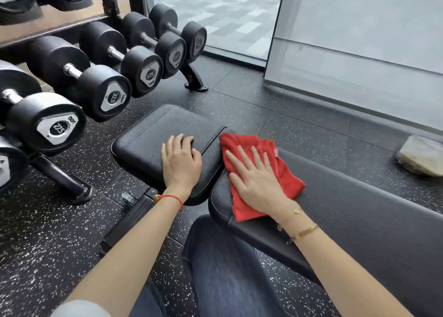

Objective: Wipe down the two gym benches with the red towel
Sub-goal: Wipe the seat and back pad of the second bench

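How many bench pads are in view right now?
2. The short seat pad lies under the left hand; the long back pad stretches right, under the red towel. A second bench isn't visible.

Here's the bench [359,211], running from centre frame off to the lower right, with its smaller seat pad [153,144] just to the left, the two pads meeting at a narrow gap. The left hand [181,163] rests on the seat pad near that gap. The towel [282,172] lies on the near end of the long pad, spilling over the gap edge, and the right hand [256,184] lies flat on top of it. Left of the bench stands the dumbbell rack [60,180], dumbbells [103,93] lined along it, receding toward the window [215,12] behind. On the floor [48,244] to the far right, beyond the bench, lies a lumpy bundle [419,156] near the wall [359,52]. The person's leg [227,268] sits below, in front of the bench.
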